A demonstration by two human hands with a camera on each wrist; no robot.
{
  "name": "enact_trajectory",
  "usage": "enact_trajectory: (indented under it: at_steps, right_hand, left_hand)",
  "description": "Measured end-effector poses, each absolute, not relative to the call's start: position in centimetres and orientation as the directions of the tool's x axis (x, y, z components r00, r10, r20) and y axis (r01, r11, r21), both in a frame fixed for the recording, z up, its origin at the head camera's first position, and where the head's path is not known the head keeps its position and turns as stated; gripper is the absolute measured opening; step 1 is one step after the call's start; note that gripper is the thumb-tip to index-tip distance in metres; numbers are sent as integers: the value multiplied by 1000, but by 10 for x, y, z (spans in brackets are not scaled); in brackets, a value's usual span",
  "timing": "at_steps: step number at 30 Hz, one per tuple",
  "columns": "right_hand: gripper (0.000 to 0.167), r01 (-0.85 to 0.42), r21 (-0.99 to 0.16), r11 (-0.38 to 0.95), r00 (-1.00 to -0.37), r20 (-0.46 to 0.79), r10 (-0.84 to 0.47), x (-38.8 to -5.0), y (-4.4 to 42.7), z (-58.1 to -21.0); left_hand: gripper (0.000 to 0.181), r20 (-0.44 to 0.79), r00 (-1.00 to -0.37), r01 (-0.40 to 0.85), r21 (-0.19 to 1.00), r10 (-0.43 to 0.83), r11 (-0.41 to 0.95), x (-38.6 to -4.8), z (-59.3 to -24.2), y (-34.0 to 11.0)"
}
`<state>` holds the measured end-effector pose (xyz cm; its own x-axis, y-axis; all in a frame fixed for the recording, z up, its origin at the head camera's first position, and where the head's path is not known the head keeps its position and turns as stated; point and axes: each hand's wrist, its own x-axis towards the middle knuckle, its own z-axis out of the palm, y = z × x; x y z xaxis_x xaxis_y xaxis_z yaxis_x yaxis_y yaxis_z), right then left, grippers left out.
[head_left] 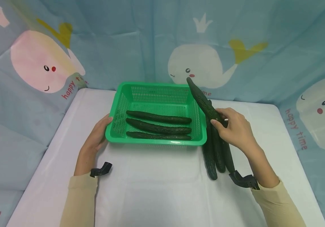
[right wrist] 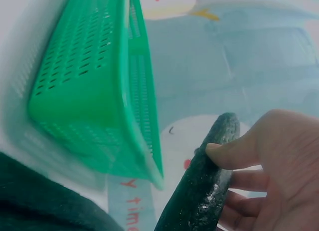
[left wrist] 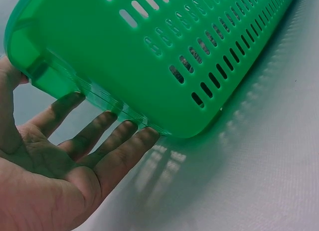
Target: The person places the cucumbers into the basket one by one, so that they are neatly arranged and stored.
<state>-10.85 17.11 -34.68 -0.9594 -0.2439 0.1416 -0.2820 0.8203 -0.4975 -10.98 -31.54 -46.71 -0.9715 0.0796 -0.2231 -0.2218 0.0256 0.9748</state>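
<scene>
My right hand (head_left: 237,129) grips a dark green cucumber (head_left: 200,96), thumb on one side and fingers on the other. That cucumber slants up and leftward, its far tip over the basket's right rim. Beneath it, more cucumbers (head_left: 209,160) lie side by side on the table, partly hidden by the hand and the held one. At the left end of the green plastic basket (head_left: 156,142), my left hand (head_left: 97,132) holds on, its thumb at the rim and fingertips against the outer wall. Three cucumbers (head_left: 159,127) lie crosswise inside the basket.
A white cloth covers the table (head_left: 151,189). Behind and at both sides hangs a blue curtain (head_left: 117,47) printed with whales. A small black wrist camera (head_left: 101,170) sits on the left wrist, another black camera (head_left: 243,180) on the right.
</scene>
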Motion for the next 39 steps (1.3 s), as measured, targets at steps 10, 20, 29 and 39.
enact_trajectory:
  at_steps: [10, 20, 29, 39]
  right_hand:
    - [48, -347, -439, 829, -937, 122, -328, -132, 141, -336]
    - [48, -410, -427, 806, -905, 82, -417, -150, 115, -332]
    - [48, -496, -358, 791, -858, 63, -510, -159, 88, -323]
    - [45, -552, -365, 750, -815, 46, -578, -166, 69, -323]
  left_hand:
    - [74, -191, -977, -194, 981, 92, -26, -111, -471, -317]
    - [75, -217, -971, -217, 976, 100, 14, -110, -469, -316]
    - [76, -230, -970, -229, 973, 79, 23, -109, -466, -316]
    - [76, -234, -970, -232, 972, 72, 26, -110, -465, -315]
